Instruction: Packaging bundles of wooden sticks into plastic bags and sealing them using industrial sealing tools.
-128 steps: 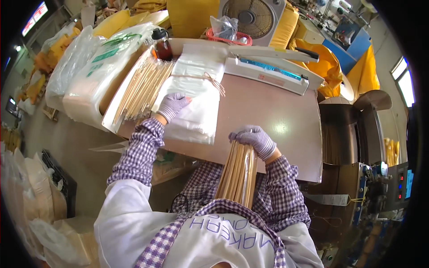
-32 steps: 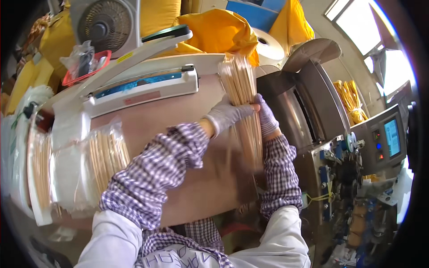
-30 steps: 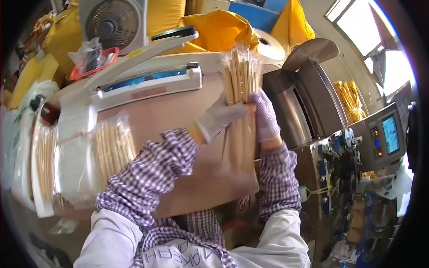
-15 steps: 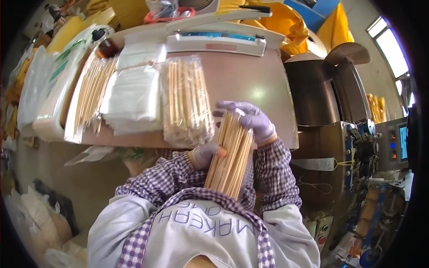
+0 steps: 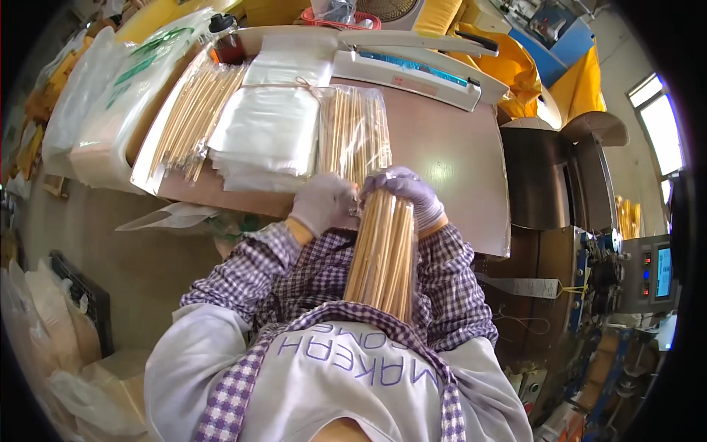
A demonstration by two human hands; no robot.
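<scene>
A bundle of thin wooden sticks (image 5: 379, 258) in a clear plastic bag leans upright against my apron, its far end toward the table. My right hand (image 5: 407, 193), in a pale purple glove, is closed over that far end. Beside it my gloved left hand (image 5: 324, 202) has its fingers pinched together at the bag's edge; the fingertips are partly hidden. Just beyond my hands, on the table, lies another clear bag of sticks (image 5: 356, 129).
A tied stack of clear bags (image 5: 269, 136) and loose sticks (image 5: 197, 118) on a white sheet lie on the table (image 5: 456, 162). Behind them stand a long bag sealer (image 5: 412, 77) and a dark bottle (image 5: 227, 44). A metal machine (image 5: 541, 177) is at right.
My left hand has moved from the bundle's side to its far end, next to my right hand. The bundle now stands more upright. The view has shifted, so the table appears further right.
</scene>
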